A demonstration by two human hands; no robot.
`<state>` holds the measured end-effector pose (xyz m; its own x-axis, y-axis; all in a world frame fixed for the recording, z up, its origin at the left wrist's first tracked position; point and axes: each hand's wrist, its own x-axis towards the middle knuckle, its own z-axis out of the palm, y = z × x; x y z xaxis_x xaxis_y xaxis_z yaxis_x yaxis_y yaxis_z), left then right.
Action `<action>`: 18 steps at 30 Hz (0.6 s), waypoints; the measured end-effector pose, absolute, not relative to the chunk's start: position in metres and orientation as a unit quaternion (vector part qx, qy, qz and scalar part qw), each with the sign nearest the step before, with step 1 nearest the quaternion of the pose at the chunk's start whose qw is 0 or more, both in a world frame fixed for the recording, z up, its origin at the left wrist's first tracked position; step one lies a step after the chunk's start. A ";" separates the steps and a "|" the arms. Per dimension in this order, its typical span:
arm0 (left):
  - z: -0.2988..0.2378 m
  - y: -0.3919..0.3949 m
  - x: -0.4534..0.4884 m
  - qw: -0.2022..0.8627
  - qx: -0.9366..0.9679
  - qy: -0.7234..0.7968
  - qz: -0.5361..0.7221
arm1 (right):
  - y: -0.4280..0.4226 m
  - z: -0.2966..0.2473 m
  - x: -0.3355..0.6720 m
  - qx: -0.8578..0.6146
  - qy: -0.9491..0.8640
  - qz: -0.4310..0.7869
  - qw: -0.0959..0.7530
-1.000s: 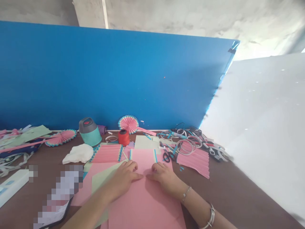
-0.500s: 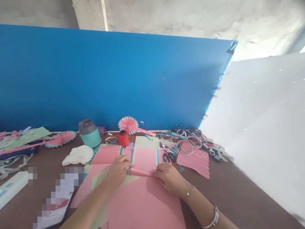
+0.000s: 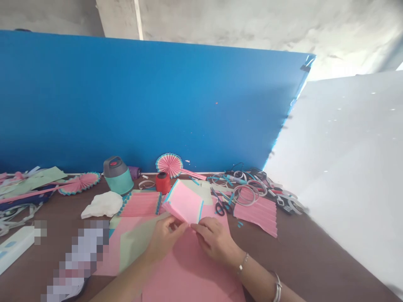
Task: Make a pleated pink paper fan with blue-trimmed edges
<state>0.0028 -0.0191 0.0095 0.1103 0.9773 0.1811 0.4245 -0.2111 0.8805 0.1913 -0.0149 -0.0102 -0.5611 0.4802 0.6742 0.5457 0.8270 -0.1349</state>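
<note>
A pink paper sheet [image 3: 189,272] with blue edge strips lies on the brown table in front of me. Its far end [image 3: 184,201] is lifted and tilted up off the table. My left hand [image 3: 165,237] pinches the sheet at the fold from the left. My right hand [image 3: 215,241] pinches it from the right, fingers touching the left hand's. A pale green sheet [image 3: 135,247] lies under the pink one on the left.
Pleated pink pieces [image 3: 141,203] [image 3: 256,214] lie on either side. Scissors [image 3: 219,204], a red thread spool [image 3: 163,181], a teal flask [image 3: 118,174], white cloth [image 3: 102,204], paper fans [image 3: 169,163] [image 3: 80,182] and rings [image 3: 245,193] crowd the back, against a blue board [image 3: 141,100].
The hands drew together at the fold, and the sheet's far end, flat on the table a second ago, is now raised and tilted.
</note>
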 end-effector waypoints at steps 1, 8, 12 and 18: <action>0.008 -0.019 0.004 0.330 0.656 0.534 0.418 | -0.016 -0.010 0.189 -0.291 -0.885 -0.058 0.359; -0.001 -0.013 -0.007 0.137 0.668 0.537 0.497 | -0.023 0.000 0.188 -0.284 -0.900 -0.079 0.321; -0.002 -0.007 -0.020 -0.095 0.727 0.474 0.488 | -0.029 0.005 0.193 -0.258 -0.876 -0.134 0.386; -0.007 -0.011 -0.011 -0.136 0.859 0.379 0.315 | -0.023 0.001 0.194 -0.359 -0.849 -0.176 0.346</action>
